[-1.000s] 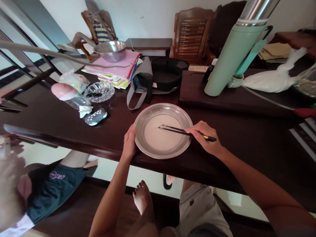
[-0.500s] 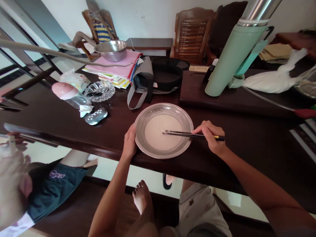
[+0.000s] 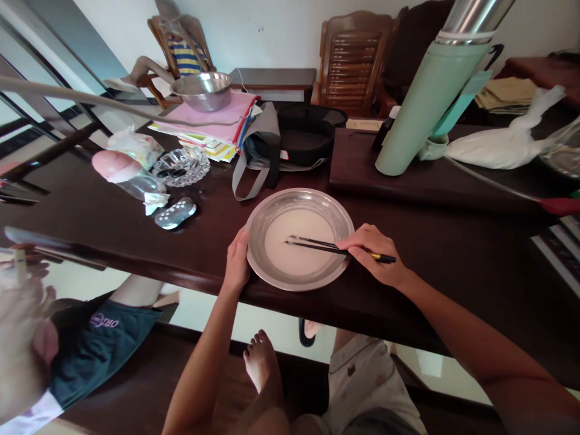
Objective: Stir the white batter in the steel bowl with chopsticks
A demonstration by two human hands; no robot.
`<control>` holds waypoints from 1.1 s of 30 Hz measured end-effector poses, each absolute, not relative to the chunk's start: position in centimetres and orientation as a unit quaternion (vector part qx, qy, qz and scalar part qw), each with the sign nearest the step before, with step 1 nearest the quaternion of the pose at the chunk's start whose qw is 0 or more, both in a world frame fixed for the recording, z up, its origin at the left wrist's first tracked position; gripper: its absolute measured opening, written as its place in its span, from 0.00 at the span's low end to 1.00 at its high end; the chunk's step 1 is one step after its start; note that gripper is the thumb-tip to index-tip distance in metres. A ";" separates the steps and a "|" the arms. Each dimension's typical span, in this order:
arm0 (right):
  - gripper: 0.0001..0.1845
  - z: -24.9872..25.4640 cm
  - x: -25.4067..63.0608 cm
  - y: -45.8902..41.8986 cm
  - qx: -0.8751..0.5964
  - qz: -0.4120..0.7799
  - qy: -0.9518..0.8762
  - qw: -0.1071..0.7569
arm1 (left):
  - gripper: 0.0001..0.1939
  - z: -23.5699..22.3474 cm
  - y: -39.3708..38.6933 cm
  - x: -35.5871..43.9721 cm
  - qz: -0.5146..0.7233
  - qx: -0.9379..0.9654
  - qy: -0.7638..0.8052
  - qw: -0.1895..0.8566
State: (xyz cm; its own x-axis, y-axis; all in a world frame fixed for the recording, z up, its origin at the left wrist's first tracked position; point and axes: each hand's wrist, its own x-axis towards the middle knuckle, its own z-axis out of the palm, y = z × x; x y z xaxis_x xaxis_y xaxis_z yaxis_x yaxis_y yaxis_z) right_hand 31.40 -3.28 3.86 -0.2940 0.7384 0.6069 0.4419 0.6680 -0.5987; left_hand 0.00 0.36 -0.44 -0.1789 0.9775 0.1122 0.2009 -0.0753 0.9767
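Observation:
A round steel plate point(image 3: 267, 211) holding a pale, milky liquid sits at the near edge of the dark wooden table point(image 3: 453, 260). My left hand point(image 3: 237, 261) grips the plate's left rim, fingers curled on it. My right hand point(image 3: 374, 254) is closed on a pair of dark chopsticks point(image 3: 312, 244) at the plate's right side. Their tips lie in the liquid near the middle of the plate.
Behind the plate stand a black bag point(image 3: 294, 142), a tall green flask point(image 3: 428, 96), a steel bowl point(image 3: 202, 90) on pink folders, a glass ashtray point(image 3: 181, 166), a pink-capped bottle point(image 3: 122, 172) and a remote point(image 3: 174, 213). Another person sits at the left point(image 3: 104, 332).
The chopstick tips swept back to the left across the liquid after drawing right half a second ago. My left hand stayed on the rim.

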 end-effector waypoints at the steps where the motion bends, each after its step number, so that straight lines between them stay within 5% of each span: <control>1: 0.09 3.8 31.4 -3.3 -0.378 0.158 -0.788 0.459 | 0.28 -0.5 0.4 0.0 0.518 0.518 0.568 0.375; 6: 0.15 3.8 31.5 -3.3 -0.384 0.166 -0.756 0.503 | 0.27 -0.6 0.4 -0.1 0.522 0.513 0.567 0.378; 12: 0.07 3.6 31.5 -3.2 -0.382 0.163 -0.786 0.458 | 0.28 -0.4 0.3 0.0 0.517 0.520 0.571 0.370; 17: 0.15 3.7 31.7 -3.3 -0.375 0.175 -0.752 0.513 | 0.28 -0.4 0.3 0.0 0.517 0.521 0.573 0.363; 22: 0.08 3.6 31.3 -3.3 -0.365 0.167 -0.797 0.451 | 0.28 -0.6 0.4 -0.1 0.521 0.517 0.567 0.374; 27: 0.14 3.8 31.6 -3.3 -0.380 0.159 -0.750 0.517 | 0.28 -0.5 0.4 -0.1 0.516 0.519 0.570 0.373; 33: 0.08 3.7 31.4 -3.3 -0.373 0.154 -0.790 0.462 | 0.27 -0.7 0.4 -0.2 0.520 0.520 0.562 0.379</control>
